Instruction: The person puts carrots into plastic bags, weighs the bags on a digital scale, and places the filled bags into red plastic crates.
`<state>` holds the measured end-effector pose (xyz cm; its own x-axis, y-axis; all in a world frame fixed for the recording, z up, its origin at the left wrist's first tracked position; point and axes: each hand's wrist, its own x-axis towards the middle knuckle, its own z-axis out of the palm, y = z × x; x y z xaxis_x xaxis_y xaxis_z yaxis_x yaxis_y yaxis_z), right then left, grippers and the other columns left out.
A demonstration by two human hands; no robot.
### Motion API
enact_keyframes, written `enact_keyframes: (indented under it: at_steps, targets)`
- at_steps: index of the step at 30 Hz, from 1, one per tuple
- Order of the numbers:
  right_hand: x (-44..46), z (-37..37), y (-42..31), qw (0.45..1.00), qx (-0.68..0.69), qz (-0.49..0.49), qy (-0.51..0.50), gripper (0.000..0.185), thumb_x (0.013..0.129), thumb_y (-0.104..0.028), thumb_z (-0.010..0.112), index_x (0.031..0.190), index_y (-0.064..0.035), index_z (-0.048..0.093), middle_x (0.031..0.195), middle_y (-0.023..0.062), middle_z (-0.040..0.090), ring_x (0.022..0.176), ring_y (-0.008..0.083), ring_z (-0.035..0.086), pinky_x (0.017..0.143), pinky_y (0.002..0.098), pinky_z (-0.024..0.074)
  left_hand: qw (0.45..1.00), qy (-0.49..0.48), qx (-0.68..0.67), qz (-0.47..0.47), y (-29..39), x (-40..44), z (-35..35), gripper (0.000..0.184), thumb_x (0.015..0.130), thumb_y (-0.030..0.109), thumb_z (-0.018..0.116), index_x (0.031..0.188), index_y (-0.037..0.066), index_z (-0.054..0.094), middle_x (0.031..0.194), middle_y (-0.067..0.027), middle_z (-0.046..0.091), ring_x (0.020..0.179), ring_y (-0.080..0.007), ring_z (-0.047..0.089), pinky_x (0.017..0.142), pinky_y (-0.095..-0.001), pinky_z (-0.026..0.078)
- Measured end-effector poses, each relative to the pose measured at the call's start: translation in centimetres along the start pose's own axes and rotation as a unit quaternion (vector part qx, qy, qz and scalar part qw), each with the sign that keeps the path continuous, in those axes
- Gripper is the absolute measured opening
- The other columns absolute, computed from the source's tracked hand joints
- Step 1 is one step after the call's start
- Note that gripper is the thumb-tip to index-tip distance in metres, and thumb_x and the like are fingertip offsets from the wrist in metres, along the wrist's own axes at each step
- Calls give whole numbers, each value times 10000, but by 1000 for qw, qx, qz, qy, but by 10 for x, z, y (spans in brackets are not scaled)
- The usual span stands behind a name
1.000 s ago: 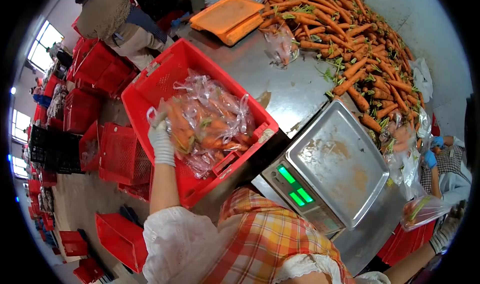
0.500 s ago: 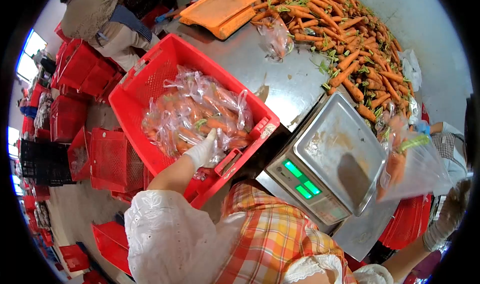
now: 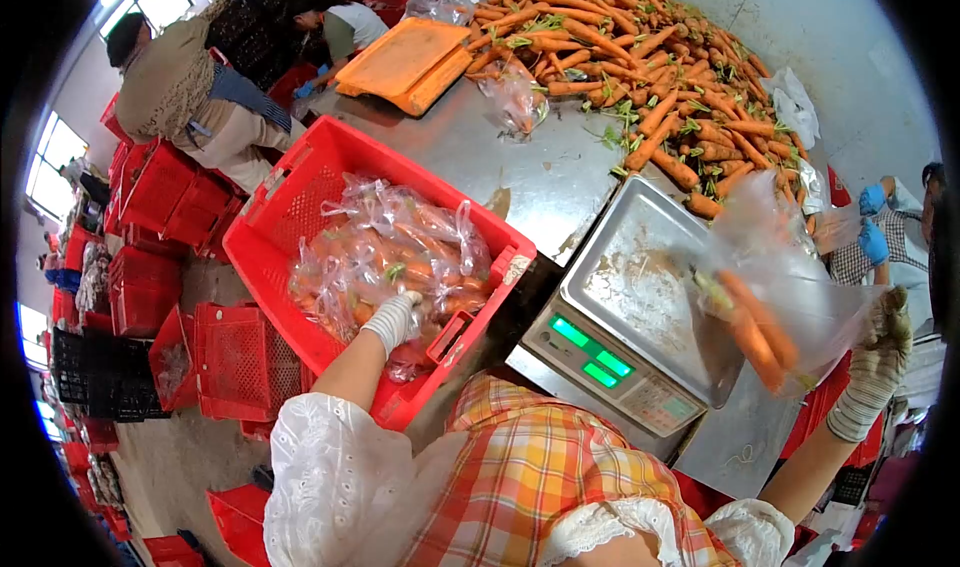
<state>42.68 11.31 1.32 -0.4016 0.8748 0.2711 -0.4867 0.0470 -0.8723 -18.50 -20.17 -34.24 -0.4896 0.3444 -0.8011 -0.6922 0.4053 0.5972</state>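
Observation:
My left hand [image 3: 393, 319], in a white glove, is inside the red crate [image 3: 258, 235], among knotted clear bags of carrots [image 3: 415, 237]. Its fingers look closed on one bag, though their tips are partly hidden. At the right, my right hand [image 3: 878, 357] wears a soiled striped glove and grips the edge of a clear plastic bag [image 3: 825, 302]. A few carrots [image 3: 755, 332] show in that bag, tilted and blurred, beside the scale's right edge. The scale [image 3: 640, 297] has a steel pan and lit green digits.
Loose carrots [image 3: 690, 107] are heaped at the back of the metal table [image 3: 420, 157]. An orange scale [image 3: 405, 62] and a small bag of carrots [image 3: 513, 97] stand there. One person [image 3: 190, 87] bends at the left; blue-gloved hands [image 3: 873, 222] work at the right. Red crates [image 3: 245, 357] line the floor.
The view has shifted. My right hand has risen, and its bag of carrots has swung and tipped near the scale. My left hand keeps its place in the crate.

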Motion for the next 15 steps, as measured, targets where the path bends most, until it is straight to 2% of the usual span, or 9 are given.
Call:
enact_keyframes:
  at_steps: [1,2,5,9,10,11,13,14,15]
  targets:
    - [-3,-3,1,1000,-3,-7,14,445,834,-86,540,1265,8,486,1224,115,570,982,162,592,718,250,502,998,2,55,-44,3,-18,5,416,831,484,557,930,85,626,685,-60,541,574,-202,462,494,-363,379]
    - [-7,-7,3,1000,-6,-14,27,447,830,-87,545,1262,11,487,1217,118,573,973,163,593,708,245,498,970,-107,62,-209,-22,49,-23,594,808,660,487,989,111,624,692,-65,539,592,-206,467,493,-377,375]
    - [-12,-2,8,998,8,-24,54,442,821,-77,553,1248,20,495,1192,121,585,888,158,585,673,231,478,990,-117,1,-83,1,-10,41,695,763,729,477,1002,91,615,694,-79,538,555,-211,455,476,-363,372]
    - [-15,39,19,970,-37,-88,224,430,811,-62,558,1228,30,507,1161,116,595,761,140,541,604,207,439,999,35,-13,35,-80,182,28,353,824,366,519,932,40,597,756,-109,580,632,-221,536,569,-388,437]
    - [-17,35,16,988,-19,-63,137,427,808,-59,557,1223,30,510,1155,117,599,754,134,540,585,200,429,994,74,-48,64,-100,227,23,273,828,276,527,905,23,595,756,-107,588,644,-219,552,586,-389,447]
    - [-19,33,13,998,-2,-35,48,424,806,-56,557,1218,31,514,1148,119,602,747,128,539,565,192,419,990,91,-8,103,-81,184,29,254,821,244,539,921,15,586,747,-100,584,635,-214,549,573,-382,447]
    - [-24,30,6,999,3,-29,19,424,807,-64,555,1218,30,515,1153,124,602,765,122,551,553,184,410,972,135,76,175,-27,69,48,233,805,179,562,953,-1,569,729,-85,578,617,-205,543,547,-369,448]
    - [-29,30,6,1000,7,-28,7,424,807,-68,554,1218,29,515,1155,126,602,773,119,557,546,180,406,956,115,-51,264,-34,80,48,95,791,115,578,864,55,570,665,-60,554,471,-180,491,395,-305,400]
    - [-33,29,6,1000,12,-26,-5,425,808,-72,553,1219,29,515,1157,128,603,782,116,564,540,176,401,956,113,-46,265,-27,55,48,95,791,115,578,864,55,570,665,-60,554,471,-180,491,395,-305,400]
